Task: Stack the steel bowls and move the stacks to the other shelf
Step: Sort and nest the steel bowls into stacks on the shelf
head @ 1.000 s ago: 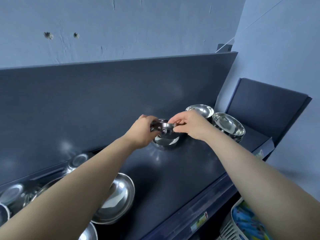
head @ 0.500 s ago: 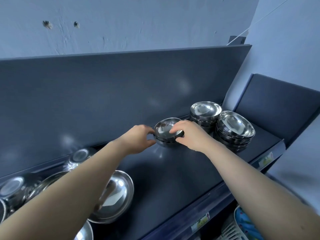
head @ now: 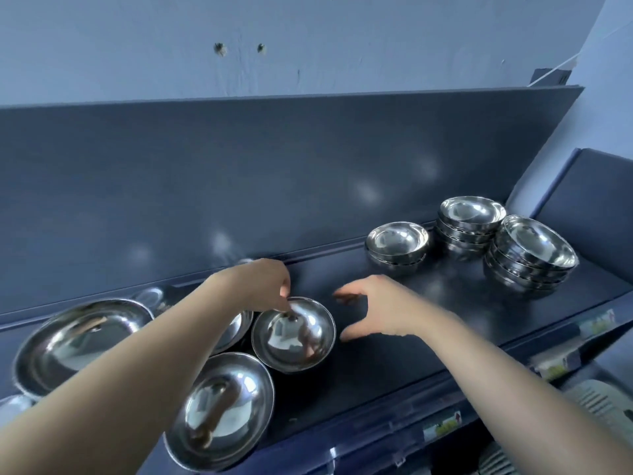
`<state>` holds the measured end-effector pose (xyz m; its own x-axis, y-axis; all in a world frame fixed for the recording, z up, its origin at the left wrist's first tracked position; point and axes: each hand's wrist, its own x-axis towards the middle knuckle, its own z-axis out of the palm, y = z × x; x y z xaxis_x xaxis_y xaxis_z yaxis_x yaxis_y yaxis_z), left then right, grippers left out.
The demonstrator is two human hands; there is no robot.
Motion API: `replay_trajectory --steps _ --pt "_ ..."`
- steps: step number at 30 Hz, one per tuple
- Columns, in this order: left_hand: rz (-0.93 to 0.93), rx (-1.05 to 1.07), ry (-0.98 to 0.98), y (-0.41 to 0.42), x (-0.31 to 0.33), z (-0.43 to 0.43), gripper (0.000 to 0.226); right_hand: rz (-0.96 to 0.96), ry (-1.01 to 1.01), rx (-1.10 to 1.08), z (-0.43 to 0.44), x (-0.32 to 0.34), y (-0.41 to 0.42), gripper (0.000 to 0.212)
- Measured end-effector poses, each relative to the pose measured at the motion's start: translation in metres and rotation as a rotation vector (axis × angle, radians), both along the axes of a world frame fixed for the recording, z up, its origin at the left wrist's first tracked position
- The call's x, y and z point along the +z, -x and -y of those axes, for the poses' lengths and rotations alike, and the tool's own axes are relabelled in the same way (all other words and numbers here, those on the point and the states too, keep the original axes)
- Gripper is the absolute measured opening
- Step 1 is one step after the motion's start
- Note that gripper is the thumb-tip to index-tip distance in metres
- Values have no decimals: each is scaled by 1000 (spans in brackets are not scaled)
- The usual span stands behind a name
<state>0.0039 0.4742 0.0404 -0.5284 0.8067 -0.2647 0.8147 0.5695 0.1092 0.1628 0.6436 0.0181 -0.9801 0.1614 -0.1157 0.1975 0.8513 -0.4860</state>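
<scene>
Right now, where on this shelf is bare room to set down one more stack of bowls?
The dark shelf is bare between the small bowl and the low stack; the right hand hovers over its left end. Crowded: large bowls at left, taller stacks far right.

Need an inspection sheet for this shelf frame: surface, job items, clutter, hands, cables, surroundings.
Surface: dark shelf, back panel behind.
Job's things: three bowl stacks at right; small bowl and larger bowls at left.
Clutter: nothing seen.
Hands: left hand fingertips curl over small bowl's far rim; right hand open beside it, not touching.
Cables: thin white cord on wall, upper right.
Surroundings: blue wall with two holes; pale basket below.
</scene>
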Motion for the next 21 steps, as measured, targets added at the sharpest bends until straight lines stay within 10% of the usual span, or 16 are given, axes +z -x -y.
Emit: replay_trajectory --steps 21 --pt "95 206 -617 -1 13 -80 17 -227 241 -180 -55 36 -16 67"
